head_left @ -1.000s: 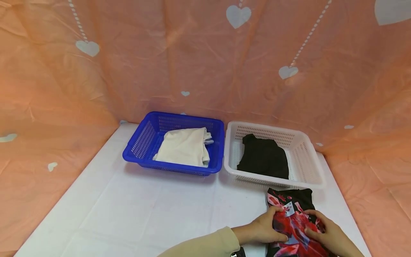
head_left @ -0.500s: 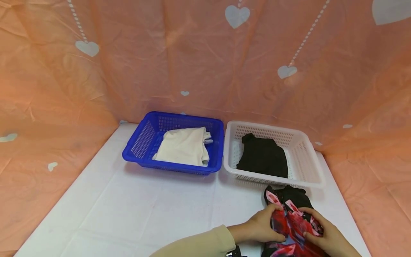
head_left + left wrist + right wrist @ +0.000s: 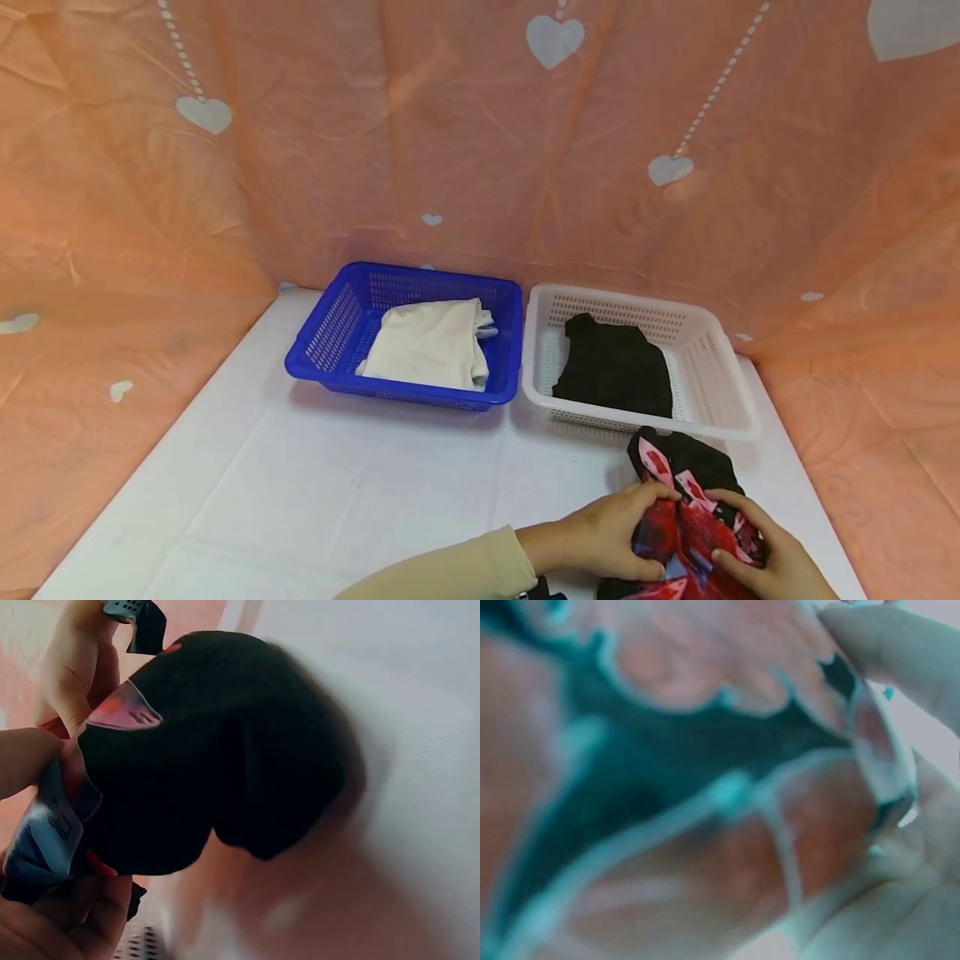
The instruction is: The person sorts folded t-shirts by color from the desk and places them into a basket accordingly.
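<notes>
A folded black garment (image 3: pixel 686 542) with a red and pink print lies between both hands at the near right of the head view. My left hand (image 3: pixel 618 529) grips its left side, thumb and fingers on the printed face. From the other side my right hand (image 3: pixel 776 546) holds it, thumb pressed into the print. The cloth between them is bunched, its plain black far end rounded. In the left wrist view that black end (image 3: pixel 225 750) sticks out over the white surface with a shadow beside it. Blurred printed cloth (image 3: pixel 705 742) fills most of the right wrist view.
A blue basket (image 3: pixel 405 398) holding a folded white garment (image 3: pixel 427 342) stands at the back. Beside it on the right, a white basket (image 3: pixel 712 425) contains a folded black cloth (image 3: pixel 618 367). An orange curtain with hearts (image 3: pixel 480 167) encloses the white table (image 3: pixel 337 500).
The garment, flat and rectangular a second ago, is now squeezed together between the hands, its far end curled and rounded. It shifted slightly left, then back right; the baskets stayed put.
</notes>
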The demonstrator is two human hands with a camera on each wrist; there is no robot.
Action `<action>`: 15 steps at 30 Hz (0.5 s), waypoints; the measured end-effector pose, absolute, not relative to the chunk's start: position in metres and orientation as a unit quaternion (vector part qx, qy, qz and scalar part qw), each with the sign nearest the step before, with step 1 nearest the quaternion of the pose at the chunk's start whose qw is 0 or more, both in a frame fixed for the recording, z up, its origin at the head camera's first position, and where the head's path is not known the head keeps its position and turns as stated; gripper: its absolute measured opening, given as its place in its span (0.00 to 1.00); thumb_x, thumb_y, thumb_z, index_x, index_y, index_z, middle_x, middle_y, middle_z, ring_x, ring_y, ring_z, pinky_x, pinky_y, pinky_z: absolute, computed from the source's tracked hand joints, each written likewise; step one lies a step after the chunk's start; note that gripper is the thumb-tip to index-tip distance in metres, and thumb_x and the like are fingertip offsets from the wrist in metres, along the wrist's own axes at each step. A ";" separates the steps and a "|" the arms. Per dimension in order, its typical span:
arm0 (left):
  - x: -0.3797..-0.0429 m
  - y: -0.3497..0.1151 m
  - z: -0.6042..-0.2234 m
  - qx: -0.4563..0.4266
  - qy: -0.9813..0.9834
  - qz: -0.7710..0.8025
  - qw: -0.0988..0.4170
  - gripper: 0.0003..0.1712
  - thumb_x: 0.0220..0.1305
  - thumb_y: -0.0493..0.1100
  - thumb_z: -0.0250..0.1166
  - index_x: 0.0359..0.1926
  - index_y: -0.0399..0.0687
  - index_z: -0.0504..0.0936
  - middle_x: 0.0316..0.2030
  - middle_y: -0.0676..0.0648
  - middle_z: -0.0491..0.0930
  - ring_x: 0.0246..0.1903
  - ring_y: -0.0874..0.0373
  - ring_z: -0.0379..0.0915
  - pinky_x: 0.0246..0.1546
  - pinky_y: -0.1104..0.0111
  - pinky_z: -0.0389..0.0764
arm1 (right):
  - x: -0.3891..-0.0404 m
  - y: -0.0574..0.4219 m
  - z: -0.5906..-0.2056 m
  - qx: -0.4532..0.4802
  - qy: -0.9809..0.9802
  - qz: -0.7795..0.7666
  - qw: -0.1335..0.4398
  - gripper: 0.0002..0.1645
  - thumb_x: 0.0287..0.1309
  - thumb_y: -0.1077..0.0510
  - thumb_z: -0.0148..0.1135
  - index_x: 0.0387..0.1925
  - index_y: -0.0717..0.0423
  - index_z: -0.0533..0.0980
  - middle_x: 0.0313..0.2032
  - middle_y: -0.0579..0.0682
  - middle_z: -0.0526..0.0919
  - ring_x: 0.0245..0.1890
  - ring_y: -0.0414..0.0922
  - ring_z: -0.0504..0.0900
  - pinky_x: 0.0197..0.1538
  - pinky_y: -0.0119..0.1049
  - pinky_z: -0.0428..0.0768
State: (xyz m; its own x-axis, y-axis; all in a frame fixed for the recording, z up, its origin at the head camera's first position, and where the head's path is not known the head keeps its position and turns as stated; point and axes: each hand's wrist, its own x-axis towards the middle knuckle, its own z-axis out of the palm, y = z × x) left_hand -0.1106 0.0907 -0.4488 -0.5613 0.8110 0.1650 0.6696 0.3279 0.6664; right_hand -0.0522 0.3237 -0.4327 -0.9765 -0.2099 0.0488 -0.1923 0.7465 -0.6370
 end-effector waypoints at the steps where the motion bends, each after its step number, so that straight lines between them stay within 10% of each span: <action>1: -0.111 0.090 -0.446 0.461 0.809 0.353 0.094 0.44 0.43 0.51 0.68 0.60 0.61 0.53 0.53 0.61 0.62 0.49 0.75 0.59 0.45 0.87 0.62 | -0.052 0.322 -0.431 -0.111 0.934 -0.341 0.001 0.39 0.43 0.60 0.66 0.58 0.53 0.60 0.34 0.41 0.72 0.27 0.30 0.73 0.25 0.28 0.74; 15: -0.125 0.077 -0.413 0.438 0.808 0.391 0.054 0.47 0.41 0.47 0.70 0.61 0.61 0.53 0.53 0.58 0.65 0.47 0.73 0.63 0.43 0.86 0.65 | -0.060 0.314 -0.397 -0.036 0.946 -0.319 -0.033 0.38 0.48 0.53 0.62 0.61 0.44 0.58 0.36 0.43 0.68 0.23 0.32 0.73 0.20 0.29 0.75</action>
State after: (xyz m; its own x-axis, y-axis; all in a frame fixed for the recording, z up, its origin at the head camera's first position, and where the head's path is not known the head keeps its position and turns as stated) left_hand -0.1252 0.0768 -0.4131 -0.6103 0.7503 0.2542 0.6653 0.3112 0.6786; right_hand -0.0602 0.3140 -0.3969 -0.9952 -0.0477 0.0850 -0.0895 0.7933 -0.6023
